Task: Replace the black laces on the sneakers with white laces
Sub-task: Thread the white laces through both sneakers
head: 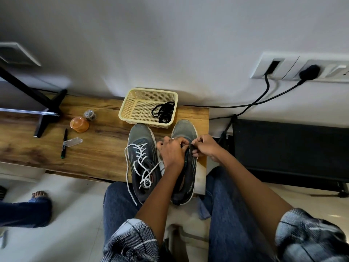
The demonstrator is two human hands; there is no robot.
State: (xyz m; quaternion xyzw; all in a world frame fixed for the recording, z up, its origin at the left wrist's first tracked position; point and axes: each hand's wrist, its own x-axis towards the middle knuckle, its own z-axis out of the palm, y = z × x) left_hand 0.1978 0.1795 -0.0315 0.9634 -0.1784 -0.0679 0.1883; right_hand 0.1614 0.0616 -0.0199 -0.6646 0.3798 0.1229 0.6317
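The left sneaker (144, 159) stands on the wooden table (98, 140) already threaded with a white lace (140, 161), criss-crossed up the eyelets; its ends hang loose and untied, one trailing down past the table edge toward the knee, so I judge that shoe laced but not yet knotted; the black laces (164, 112) lie bundled in the yellow mesh basket (132, 103) just behind the shoes, which suggests both old laces are out; the right sneaker (186, 161) sits just beside the first, toe touching the basket, and both hands work over its upper eyelets; the left hand (172, 151) is curled over the tongue area with fingers bent inward, seemingly pinching something, though what it holds is hidden under the knuckles; the right hand (204, 147) is closed in a fine pinch at the shoe's outer edge, a small pale tip showing between fingertip and thumb, probably a lace end, but it is too small to be sure; little of any white lace shows on this shoe, so most of its threading looks to be left, then tying both
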